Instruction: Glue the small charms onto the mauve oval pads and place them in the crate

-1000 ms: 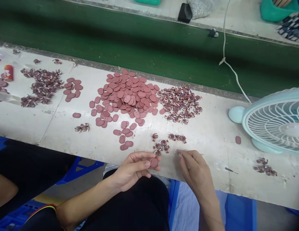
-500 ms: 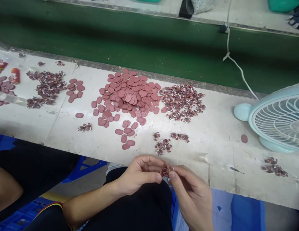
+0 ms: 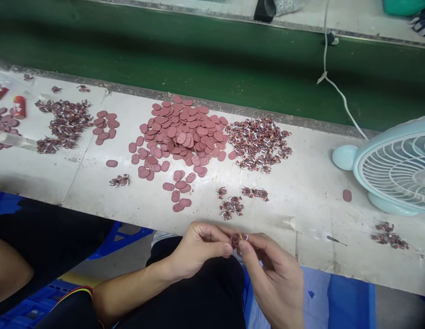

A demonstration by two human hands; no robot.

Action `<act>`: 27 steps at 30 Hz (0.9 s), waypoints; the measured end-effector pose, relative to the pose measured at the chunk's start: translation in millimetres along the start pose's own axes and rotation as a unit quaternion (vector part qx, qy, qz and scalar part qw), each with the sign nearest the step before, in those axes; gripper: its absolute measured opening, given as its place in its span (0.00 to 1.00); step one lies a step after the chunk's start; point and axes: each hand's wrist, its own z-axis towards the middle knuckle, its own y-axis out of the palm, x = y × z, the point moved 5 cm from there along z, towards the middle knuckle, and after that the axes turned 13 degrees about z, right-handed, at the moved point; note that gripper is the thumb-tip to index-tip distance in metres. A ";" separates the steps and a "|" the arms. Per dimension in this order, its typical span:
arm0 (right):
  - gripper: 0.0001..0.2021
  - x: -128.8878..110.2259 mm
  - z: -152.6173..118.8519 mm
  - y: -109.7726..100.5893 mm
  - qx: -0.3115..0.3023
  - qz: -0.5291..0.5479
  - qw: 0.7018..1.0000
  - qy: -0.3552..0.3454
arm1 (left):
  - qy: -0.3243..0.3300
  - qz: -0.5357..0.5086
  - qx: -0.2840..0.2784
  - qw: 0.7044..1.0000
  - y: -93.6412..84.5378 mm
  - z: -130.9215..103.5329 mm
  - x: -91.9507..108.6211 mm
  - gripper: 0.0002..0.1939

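A small reddish-brown curled piece (image 3: pixel 235 241), with a bit of white and orange at its right end, is pinched between both hands at the table's front edge. The thumb and forefinger of my left hand (image 3: pixel 197 252) close on its left side. On its right side, the fingertips of my right hand (image 3: pixel 275 269) grip the white-orange end. Its exact kind is too small to make out. Just beyond the hands lies a small cluster of similar brown pieces (image 3: pixel 232 208). Behind that cluster is a larger heap of them (image 3: pixel 260 144).
A big pile of flat reddish-brown ovals (image 3: pixel 188 130) covers mid-table. A light-blue fan (image 3: pixel 397 169) stands at right, near a thin dark-tipped tool (image 3: pixel 335 240). Another heap of brown pieces (image 3: pixel 66 123) lies at left. A neighbouring person's arm (image 3: pixel 10 274) shows at lower left.
The piece has turned slightly between my fingertips, showing a rounder, ring-like outline. Both hands stay in nearly the same place; the view has shifted a little.
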 end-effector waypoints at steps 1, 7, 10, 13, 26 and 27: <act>0.05 2.1 -0.3 -0.1 0.005 0.008 1.000 0.009 | 0.004 0.001 0.003 1.000 0.4 -0.4 0.9 0.05; 0.06 13.4 -4.1 0.1 0.021 0.040 0.998 0.042 | 0.036 0.007 0.001 0.999 1.8 1.1 6.7 0.04; 0.07 17.1 -4.7 1.1 0.027 0.066 0.996 0.052 | 0.060 0.002 0.001 0.998 3.9 2.2 8.2 0.03; 0.06 22.0 -4.6 2.1 0.042 0.107 0.991 0.061 | 0.087 0.013 0.006 0.996 7.8 -0.7 10.6 0.03; 0.10 85.8 -66.3 -111.9 0.243 0.290 0.924 0.048 | 0.228 0.703 0.251 0.625 -88.6 27.6 111.0 0.10; 0.11 90.1 -76.5 -123.3 0.267 0.269 0.924 0.045 | 0.214 0.724 0.251 0.606 -92.2 33.4 114.7 0.09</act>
